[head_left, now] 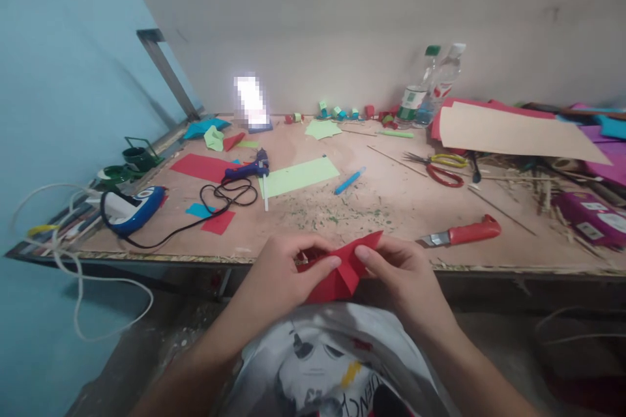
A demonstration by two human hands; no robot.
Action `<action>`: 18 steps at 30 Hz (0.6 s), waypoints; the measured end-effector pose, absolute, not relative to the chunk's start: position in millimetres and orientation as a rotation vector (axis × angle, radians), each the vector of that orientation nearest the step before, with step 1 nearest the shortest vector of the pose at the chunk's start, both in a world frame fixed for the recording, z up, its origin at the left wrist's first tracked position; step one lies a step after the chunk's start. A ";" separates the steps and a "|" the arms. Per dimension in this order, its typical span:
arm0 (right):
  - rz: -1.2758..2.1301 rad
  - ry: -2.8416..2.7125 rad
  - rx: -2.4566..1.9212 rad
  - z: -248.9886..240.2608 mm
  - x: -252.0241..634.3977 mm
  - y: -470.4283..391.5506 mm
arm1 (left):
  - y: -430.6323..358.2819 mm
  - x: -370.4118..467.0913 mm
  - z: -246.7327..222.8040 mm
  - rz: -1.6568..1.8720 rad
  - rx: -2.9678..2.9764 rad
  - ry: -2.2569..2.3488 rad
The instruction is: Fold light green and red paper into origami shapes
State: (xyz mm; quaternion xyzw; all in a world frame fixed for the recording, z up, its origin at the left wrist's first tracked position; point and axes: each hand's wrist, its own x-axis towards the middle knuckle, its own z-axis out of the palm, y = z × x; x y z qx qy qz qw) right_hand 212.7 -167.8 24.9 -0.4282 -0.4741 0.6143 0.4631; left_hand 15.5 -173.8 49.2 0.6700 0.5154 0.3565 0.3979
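A folded piece of red paper is held between my two hands, just in front of the table's near edge. My left hand pinches its left side, thumb on top and fingers behind. On the other side, my right hand grips the upper right part with the thumb pressed on the paper. The paper has creases and a pointed tip at the upper right. To the right of my right hand lies a utility knife with a red handle, its blade toward my hand.
A blue glue gun with its cord lies at left, near a green paper strip. A blue pen, scissors, bottles and stacked paper sheets are further back. A power strip sits at the left edge.
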 end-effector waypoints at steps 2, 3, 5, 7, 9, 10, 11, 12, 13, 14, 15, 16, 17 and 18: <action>1.516 -1.177 -1.057 23.9 212.7 -166.9 | -171.4 15.0 48.1 0.889 1.690 1.316; 1.521 -1.181 -1.058 23.7 212.6 -166.6 | -170.6 14.6 47.8 0.884 1.688 1.322; 1.545 -1.182 -1.057 23.6 212.7 -165.8 | -169.0 13.9 47.7 0.885 1.686 1.330; 1.555 -1.168 -1.056 23.3 213.5 -163.8 | -167.1 13.5 48.7 0.894 1.688 1.330; 1.516 -1.151 -1.072 22.3 215.4 -160.3 | -164.6 13.6 50.8 0.886 1.694 1.335; 1.486 -1.150 -1.088 21.7 216.6 -158.0 | -163.3 13.9 52.2 0.877 1.697 1.345; 1.456 -1.154 -1.105 21.2 217.8 -155.6 | -162.0 14.2 53.7 0.863 1.695 1.354; 1.434 -1.163 -1.115 21.0 218.9 -153.3 | -160.7 14.5 55.1 0.846 1.687 1.360; 1.426 -1.170 -1.115 21.1 219.8 -151.2 | -159.6 14.8 56.4 0.830 1.678 1.362; 1.428 -1.176 -1.107 21.5 220.5 -149.4 | -158.6 14.9 57.4 0.815 1.668 1.361; 1.435 -1.180 -1.094 22.3 220.9 -148.0 | -157.8 14.9 57.9 0.805 1.659 1.359; 1.438 -1.183 -1.085 23.2 221.0 -147.0 | -157.2 14.7 57.9 0.793 1.653 1.356; 1.438 -1.188 -1.079 24.1 220.9 -146.5 | -156.7 14.4 57.5 0.781 1.648 1.355; 1.438 -1.197 -1.078 24.8 220.7 -146.2 | -156.3 14.0 56.5 0.769 1.643 1.352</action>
